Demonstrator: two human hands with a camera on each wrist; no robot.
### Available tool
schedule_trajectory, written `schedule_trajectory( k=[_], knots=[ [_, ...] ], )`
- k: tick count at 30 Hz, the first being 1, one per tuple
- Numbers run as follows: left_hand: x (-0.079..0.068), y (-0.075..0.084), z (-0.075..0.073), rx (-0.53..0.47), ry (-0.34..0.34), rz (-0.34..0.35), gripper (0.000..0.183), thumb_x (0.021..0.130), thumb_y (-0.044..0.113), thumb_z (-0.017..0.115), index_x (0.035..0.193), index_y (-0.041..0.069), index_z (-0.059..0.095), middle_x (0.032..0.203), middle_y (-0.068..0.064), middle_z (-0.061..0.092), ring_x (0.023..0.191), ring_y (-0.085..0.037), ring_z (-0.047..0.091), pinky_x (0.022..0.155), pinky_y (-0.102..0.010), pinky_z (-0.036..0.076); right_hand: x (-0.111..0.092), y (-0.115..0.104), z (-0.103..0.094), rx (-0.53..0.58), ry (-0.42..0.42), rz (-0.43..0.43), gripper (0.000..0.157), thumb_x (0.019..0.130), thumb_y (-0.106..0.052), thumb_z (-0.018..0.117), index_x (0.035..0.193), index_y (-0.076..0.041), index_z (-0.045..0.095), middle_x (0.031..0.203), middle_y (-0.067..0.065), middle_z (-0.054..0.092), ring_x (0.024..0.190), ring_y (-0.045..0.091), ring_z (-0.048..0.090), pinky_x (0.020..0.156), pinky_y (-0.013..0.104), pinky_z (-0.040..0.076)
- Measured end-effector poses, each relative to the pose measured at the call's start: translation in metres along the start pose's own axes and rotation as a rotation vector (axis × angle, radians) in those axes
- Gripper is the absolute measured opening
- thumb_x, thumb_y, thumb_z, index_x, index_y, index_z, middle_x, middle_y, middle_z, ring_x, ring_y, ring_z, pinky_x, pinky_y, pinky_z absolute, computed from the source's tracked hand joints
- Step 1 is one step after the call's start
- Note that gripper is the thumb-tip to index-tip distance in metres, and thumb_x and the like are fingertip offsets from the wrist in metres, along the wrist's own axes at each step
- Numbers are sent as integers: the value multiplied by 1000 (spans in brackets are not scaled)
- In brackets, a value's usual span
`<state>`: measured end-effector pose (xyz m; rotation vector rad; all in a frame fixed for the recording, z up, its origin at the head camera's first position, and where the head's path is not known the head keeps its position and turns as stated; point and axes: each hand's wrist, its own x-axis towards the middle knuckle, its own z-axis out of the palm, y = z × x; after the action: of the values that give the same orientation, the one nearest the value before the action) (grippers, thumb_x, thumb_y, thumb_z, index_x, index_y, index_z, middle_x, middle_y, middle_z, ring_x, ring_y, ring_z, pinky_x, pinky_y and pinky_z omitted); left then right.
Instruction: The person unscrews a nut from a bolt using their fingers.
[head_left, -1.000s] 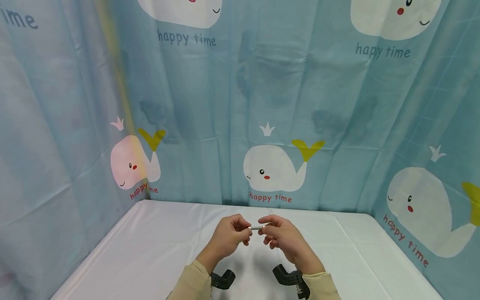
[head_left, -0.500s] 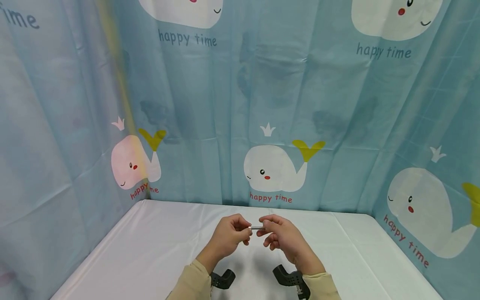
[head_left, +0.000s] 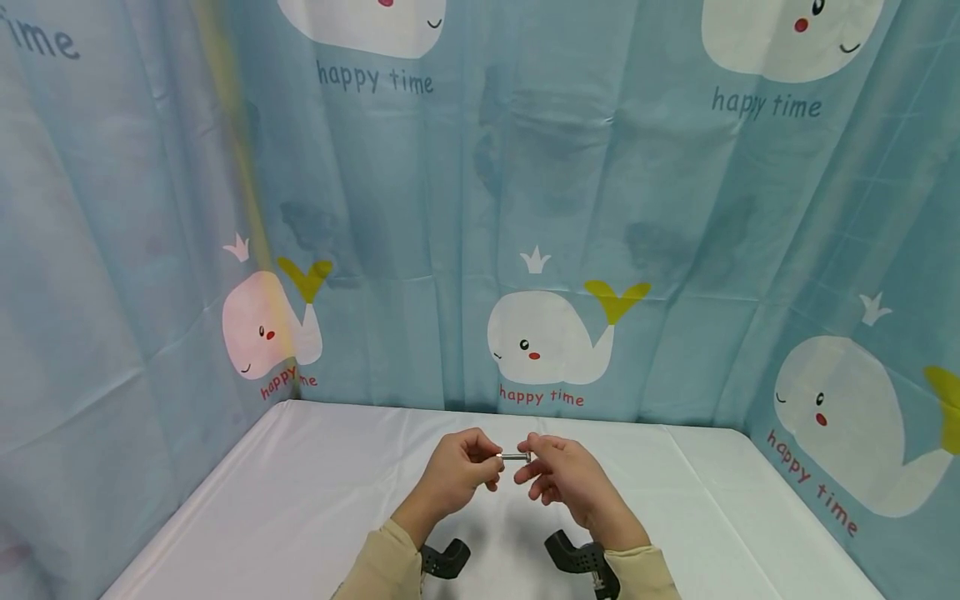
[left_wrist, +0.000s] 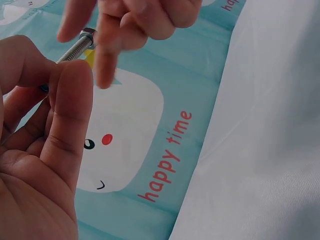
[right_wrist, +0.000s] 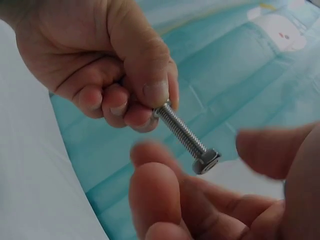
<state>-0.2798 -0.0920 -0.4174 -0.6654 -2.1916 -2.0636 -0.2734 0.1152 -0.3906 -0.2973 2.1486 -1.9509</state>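
Observation:
My left hand [head_left: 455, 473] pinches one end of a silver threaded bolt [right_wrist: 181, 131] between thumb and fingers, hiding that end. A hex nut [right_wrist: 207, 161] sits at the bolt's other end, which points toward my right hand [head_left: 576, 477]. In the right wrist view, the right thumb [right_wrist: 270, 150] and fingers are spread apart around the nut, with a gap on either side. The left wrist view shows the nut [left_wrist: 88, 33] between the right hand's parted fingers. Both hands are raised over the white table.
A white cloth [head_left: 300, 500] covers the table. Behind it hangs a blue curtain [head_left: 405, 333] printed with whales, which also closes off both sides. Black camera mounts [head_left: 447, 558] are strapped at both wrists, below beige sleeves [head_left: 384, 560].
The right thumb and fingers, earlier close around the nut end, have spread apart from it, so the nut now shows. My left hand has kept its grip and place.

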Motion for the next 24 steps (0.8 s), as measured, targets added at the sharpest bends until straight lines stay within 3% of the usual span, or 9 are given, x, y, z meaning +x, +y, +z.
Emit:
schedule_trajectory(
  k=[4, 9, 12, 15, 18, 21, 24],
  knots=[
    [0, 0, 0, -4, 0, 1, 9, 89, -1, 69, 97, -4, 67, 82, -14, 68, 66, -23, 65, 63, -35, 59, -1, -1, 0, -25, -13, 3, 44, 102, -40, 54, 109, 2, 67, 75, 10, 69, 57, 15, 59, 53, 26, 47],
    [0, 0, 1, 10, 2, 5, 8, 90, 0, 69, 97, -4, 66, 83, -18, 68, 67, -23, 64, 64, -35, 58, -1, -1, 0, 16, -31, -28, 31, 101, -24, 59, 116, 2, 65, 87, 13, 70, 61, 16, 60, 56, 26, 48],
    [0, 1, 1, 9, 3, 5, 9, 90, 0, 69, 97, -4, 66, 83, -16, 68, 68, -24, 64, 64, -35, 58, -1, -1, -1, 28, -30, -9, 39, 100, -32, 60, 120, 1, 63, 92, 15, 71, 63, 18, 63, 57, 27, 50],
    [0, 1, 1, 1, 1, 2, 8, 90, 0, 69, 97, -3, 67, 82, -12, 68, 67, -24, 65, 64, -35, 59, -1, -1, -1, -3, -30, 8, 45, 100, -41, 58, 115, 1, 65, 85, 13, 71, 61, 18, 63, 56, 27, 49],
    [0, 0, 1, -2, -3, 2, 9, 90, 1, 69, 98, -4, 67, 81, -11, 68, 67, -24, 65, 64, -35, 59, -1, -2, -1, -24, -38, -5, 42, 100, -36, 59, 112, 3, 66, 81, 12, 70, 60, 17, 62, 55, 27, 49],
    [0, 0, 1, 7, -1, 2, 8, 91, 0, 68, 97, -4, 67, 81, -12, 67, 67, -24, 64, 64, -35, 58, -1, -3, 0, -8, -44, -22, 33, 100, -25, 62, 118, 3, 64, 90, 13, 71, 63, 18, 62, 57, 27, 49],
    [-1, 0, 1, 17, 3, 1, 6, 91, 0, 68, 96, -1, 68, 81, -14, 67, 67, -23, 64, 64, -35, 58, -2, -4, -1, 11, -42, -6, 40, 99, -29, 63, 125, 1, 61, 99, 15, 71, 65, 20, 64, 58, 28, 50]
  ],
)
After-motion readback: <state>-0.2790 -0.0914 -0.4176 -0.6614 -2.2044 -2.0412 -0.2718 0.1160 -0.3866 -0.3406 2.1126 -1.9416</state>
